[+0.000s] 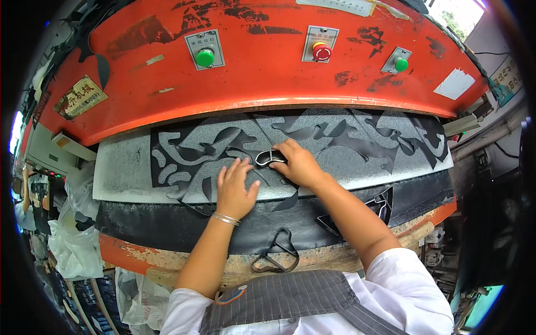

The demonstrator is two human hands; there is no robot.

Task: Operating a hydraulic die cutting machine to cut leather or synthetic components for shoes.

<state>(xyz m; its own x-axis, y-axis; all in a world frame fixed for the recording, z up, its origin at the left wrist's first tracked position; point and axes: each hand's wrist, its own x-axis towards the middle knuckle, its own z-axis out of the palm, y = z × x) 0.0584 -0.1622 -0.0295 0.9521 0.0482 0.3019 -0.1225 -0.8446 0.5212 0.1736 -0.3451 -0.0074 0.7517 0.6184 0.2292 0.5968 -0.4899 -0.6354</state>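
Observation:
My right hand point(300, 163) grips a small curved metal cutting die point(262, 158) with thumb and fingers, over the black sheet material. Beside it on the left, my left hand point(237, 188) lies with its fingers stretched out on the material and holds nothing. The black sheet point(167, 144), full of curved cut-outs, spreads over a pale grey cutting board point(124, 167). Whether the die's lower edge touches the sheet cannot be seen.
Above the board hangs the orange press beam point(251, 78) with green buttons point(205, 57) and a red one point(321, 52). A dark cutting die point(276, 258) lies at the near edge, another point(385, 202) by my right forearm. White plastic bags point(75, 245) hang left.

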